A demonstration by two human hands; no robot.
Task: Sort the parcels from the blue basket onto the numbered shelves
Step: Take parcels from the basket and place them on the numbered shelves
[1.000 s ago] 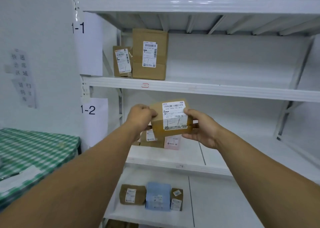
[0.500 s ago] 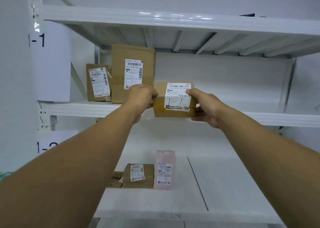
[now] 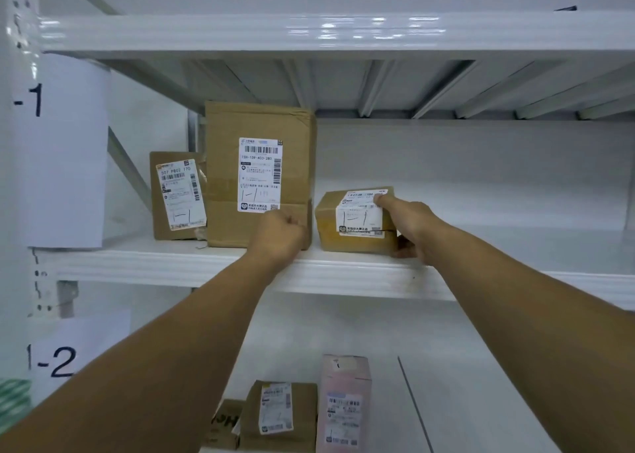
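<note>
the small brown cardboard parcel (image 3: 355,222) with a white printed label sits on the white metal shelf (image 3: 171,263) beside the paper sign (image 3: 65,150) reading "-1". its base is flat on the board, near the front edge. the right hand (image 3: 414,229) grasps it: the index finger lies stretched across the top of the label and the thumb presses against the parcel's lower right corner. the left hand (image 3: 280,234) is clenched into a fist with nothing in it. it hovers at the shelf edge just left of the parcel, in front of the lower corner of a tall brown cardboard box (image 3: 259,126). whether its knuckles touch the parcel i cannot tell. the tall box stands upright just beside the parcel, and a thinner brown packet (image 3: 178,195) stands at its left. the shelf below is marked "1-2" on a second paper sign (image 3: 62,360). on it stand a squat brown package (image 3: 278,415) and a pale pink carton (image 3: 343,404), side by side and touching.
</note>
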